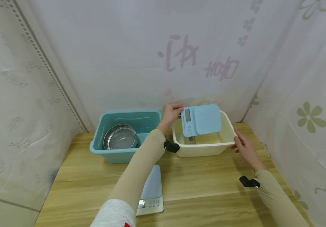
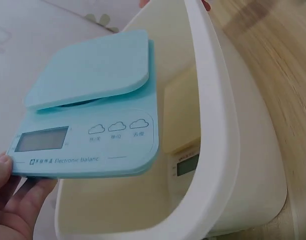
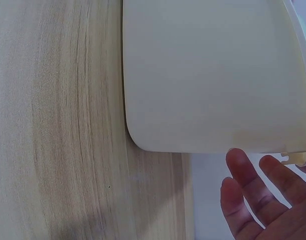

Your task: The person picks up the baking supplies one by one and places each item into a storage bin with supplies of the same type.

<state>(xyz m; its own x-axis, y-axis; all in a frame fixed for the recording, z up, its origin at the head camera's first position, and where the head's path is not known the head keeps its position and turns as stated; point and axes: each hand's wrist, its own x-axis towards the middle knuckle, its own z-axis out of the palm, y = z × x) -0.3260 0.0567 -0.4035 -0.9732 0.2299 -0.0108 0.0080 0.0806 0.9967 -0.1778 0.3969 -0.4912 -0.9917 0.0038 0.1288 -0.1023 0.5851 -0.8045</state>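
My left hand (image 1: 169, 116) pinches the left edge of a light blue kitchen scale (image 1: 207, 119), marked "Electronic balanc" in the left wrist view. The scale is tilted over the cream plastic basin (image 1: 202, 150), its display (image 2: 42, 139) blank. Inside that basin lies another scale with a yellowish platform (image 2: 182, 112), partly covered by the blue one in the head view. At the basin's right end is my right hand (image 1: 245, 148), its fingers (image 3: 252, 182) spread and relaxed against the outer wall, just under the rim.
Left of the cream basin stands a teal basin (image 1: 120, 151) holding round metal sieves (image 1: 121, 138). A white scale (image 1: 152, 189) lies on the wooden table (image 1: 197, 192) in front, partly hidden by my left arm. Patterned cloth walls (image 1: 128, 63) close off the back and sides.
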